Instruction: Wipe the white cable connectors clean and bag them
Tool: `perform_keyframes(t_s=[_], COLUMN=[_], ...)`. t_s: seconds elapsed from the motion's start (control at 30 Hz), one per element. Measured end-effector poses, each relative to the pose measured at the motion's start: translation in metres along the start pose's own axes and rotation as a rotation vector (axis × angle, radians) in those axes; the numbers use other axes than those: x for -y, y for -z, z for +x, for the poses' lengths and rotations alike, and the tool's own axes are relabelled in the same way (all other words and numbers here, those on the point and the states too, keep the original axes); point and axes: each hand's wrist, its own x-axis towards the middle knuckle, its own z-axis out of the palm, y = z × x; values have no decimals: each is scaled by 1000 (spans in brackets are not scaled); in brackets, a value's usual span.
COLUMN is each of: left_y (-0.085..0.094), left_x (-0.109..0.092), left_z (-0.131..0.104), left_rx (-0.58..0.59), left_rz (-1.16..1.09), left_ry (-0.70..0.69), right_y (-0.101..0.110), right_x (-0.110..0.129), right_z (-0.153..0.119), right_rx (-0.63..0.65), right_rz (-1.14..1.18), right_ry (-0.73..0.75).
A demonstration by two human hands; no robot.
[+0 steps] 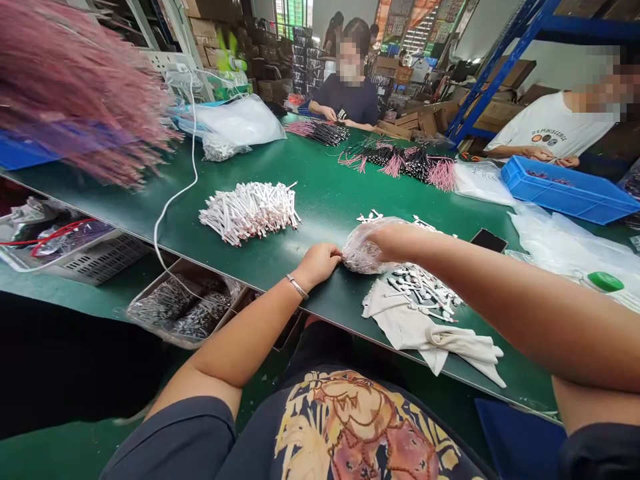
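My left hand pinches the edge of a crumpled clear plastic bag near the front edge of the green table. My right hand reaches into the same bag; its fingers are hidden by the plastic, so their grip does not show. Left of the bag lies a neat heap of short white cables with reddish ends. Loose white cable pieces are scattered under and beside my right forearm, with a few more behind the bag. A pale cloth glove lies at the table edge.
A white cord hangs across the table's left side. Pink wire bundles loom at upper left. A dark phone-like slab and a blue bin are right. Two people sit across the table. Boxes of parts stand below the edge.
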Motion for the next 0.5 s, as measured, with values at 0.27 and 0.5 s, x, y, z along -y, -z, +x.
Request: perform_keyframes(t_s=[0.27, 0.5], left_y=[-5, -2], left_x=[-10, -12], left_z=[-3, -3], left_rx=[-50, -105], left_rz=[229, 328], left_ry=[-56, -30], right_y=[-9, -8], right_x=[5, 11], right_z=[3, 7], right_rx=[17, 27], right_rz=[-81, 10], right_ry=[46, -61])
